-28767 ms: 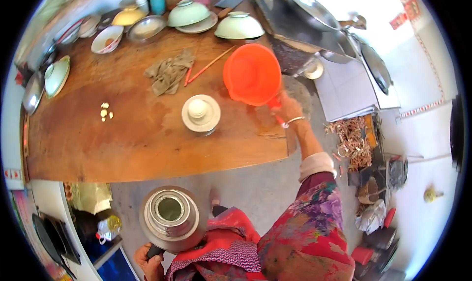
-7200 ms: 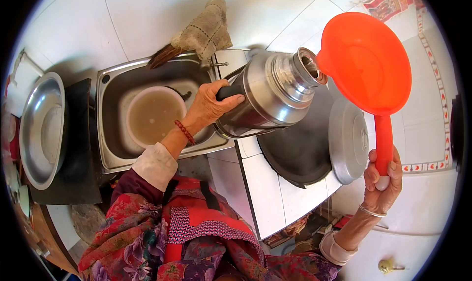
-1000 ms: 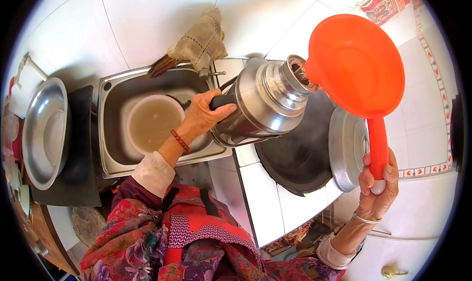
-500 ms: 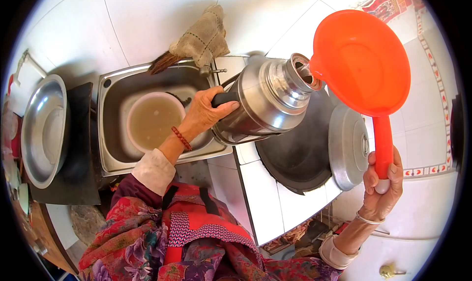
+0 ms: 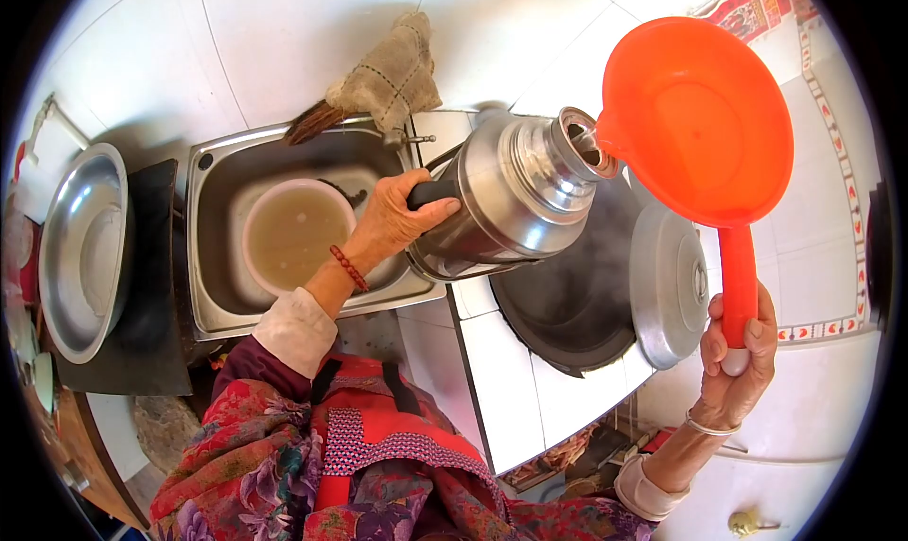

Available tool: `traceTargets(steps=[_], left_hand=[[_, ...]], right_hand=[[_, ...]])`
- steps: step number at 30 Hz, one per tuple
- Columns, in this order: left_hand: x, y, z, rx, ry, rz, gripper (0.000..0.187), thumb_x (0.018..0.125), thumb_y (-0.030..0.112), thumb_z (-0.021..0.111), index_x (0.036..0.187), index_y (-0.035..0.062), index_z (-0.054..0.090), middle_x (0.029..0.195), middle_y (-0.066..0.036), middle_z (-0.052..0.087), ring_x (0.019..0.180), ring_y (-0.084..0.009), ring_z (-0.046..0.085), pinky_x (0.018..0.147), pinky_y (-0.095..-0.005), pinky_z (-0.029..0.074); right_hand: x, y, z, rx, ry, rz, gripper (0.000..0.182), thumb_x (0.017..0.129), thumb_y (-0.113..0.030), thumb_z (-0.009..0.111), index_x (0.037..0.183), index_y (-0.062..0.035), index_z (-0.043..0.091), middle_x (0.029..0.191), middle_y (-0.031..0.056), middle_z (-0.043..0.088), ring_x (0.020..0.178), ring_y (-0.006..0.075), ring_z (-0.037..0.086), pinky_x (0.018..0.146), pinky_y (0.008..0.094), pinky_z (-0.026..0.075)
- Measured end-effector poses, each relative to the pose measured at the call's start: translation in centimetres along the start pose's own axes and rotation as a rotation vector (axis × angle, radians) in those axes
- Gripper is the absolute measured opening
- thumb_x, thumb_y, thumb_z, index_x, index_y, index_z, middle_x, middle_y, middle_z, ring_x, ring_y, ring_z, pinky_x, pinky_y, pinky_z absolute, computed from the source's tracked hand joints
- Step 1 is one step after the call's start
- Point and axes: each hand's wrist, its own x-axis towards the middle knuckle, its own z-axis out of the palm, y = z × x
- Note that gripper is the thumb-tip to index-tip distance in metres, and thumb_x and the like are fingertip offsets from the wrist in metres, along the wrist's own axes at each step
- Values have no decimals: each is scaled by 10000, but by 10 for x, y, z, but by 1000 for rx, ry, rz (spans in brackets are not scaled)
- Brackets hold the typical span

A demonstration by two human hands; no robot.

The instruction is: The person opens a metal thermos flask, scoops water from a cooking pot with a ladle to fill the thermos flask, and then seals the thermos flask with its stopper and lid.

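Observation:
My left hand [image 5: 397, 215] is wrapped round the black handle of a steel thermos flask [image 5: 515, 196], which tilts with its open mouth to the upper right. In my right hand [image 5: 738, 352] is the handle of an orange ladle [image 5: 700, 115]. The ladle's lip touches or nearly touches the flask's mouth, and a clear stream of water runs between them. Beneath the flask and ladle lies a large dark wok [image 5: 567, 314] set in the white tiled stove, with faint steam over it. A grey metal lid [image 5: 667, 286] leans at its right side.
A steel sink [image 5: 219, 257] at the left holds a pale basin [image 5: 298, 234] of cloudy water. Over the tap [image 5: 409, 138] hangs a beige cloth [image 5: 390, 78], beside a brown brush [image 5: 315, 122]. A large metal bowl [image 5: 90, 253] stands on its side at the far left.
The ladle has tipped slightly and shifted a little to the right. The flask and both hands have hardly moved.

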Motion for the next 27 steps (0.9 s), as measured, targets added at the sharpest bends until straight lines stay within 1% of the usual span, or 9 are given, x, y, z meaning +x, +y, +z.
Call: traceTargets(steps=[7, 15, 17, 21, 23, 27], left_hand=[[-1, 2, 0, -33, -10, -13, 325, 725, 285, 696, 699, 13, 521, 566, -44, 476, 526, -98, 416, 472, -254, 367], [-1, 2, -1, -10, -7, -4, 323, 728, 285, 694, 702, 15, 519, 563, -39, 474, 521, -98, 409, 468, -253, 366], [-1, 4, -2, -5, -28, -52, 269, 721, 252, 689, 718, 32, 534, 592, 1, 477, 571, -68, 424, 510, -225, 370], [0, 0, -2, -4, -36, -57, 268, 721, 253, 685, 715, 32, 534, 590, -3, 477, 567, -74, 425, 508, -230, 371], [0, 0, -1, 3, -4, 4, 330, 721, 289, 690, 691, 15, 508, 557, -41, 460, 518, -102, 400, 465, -263, 357], [0, 2, -2, -3, -8, -7, 331, 719, 289, 693, 689, 15, 508, 558, -41, 460, 517, -103, 398, 465, -261, 356]], right_hand=[[0, -3, 3, -47, -7, -20, 639, 701, -264, 649, 1136, 133, 400, 742, 184, 538, 389, 93, 461, 283, 159, 304], [-2, -4, 8, -145, 40, -56, 683, 664, -295, 652, 1147, 121, 409, 721, 170, 553, 370, 87, 444, 282, 163, 293], [-3, -5, 10, -155, 46, -56, 676, 661, -289, 649, 1147, 119, 414, 721, 170, 554, 371, 89, 445, 284, 164, 290], [-3, -5, 11, -163, 25, -68, 665, 653, -266, 645, 1145, 120, 421, 725, 172, 558, 374, 92, 443, 293, 165, 284], [-3, -5, 12, -172, 28, -74, 664, 652, -262, 645, 1150, 116, 421, 728, 174, 561, 374, 89, 438, 299, 164, 283], [-5, -4, 13, -198, 22, -89, 648, 648, -239, 639, 1162, 93, 428, 743, 179, 568, 381, 79, 428, 314, 159, 275]])
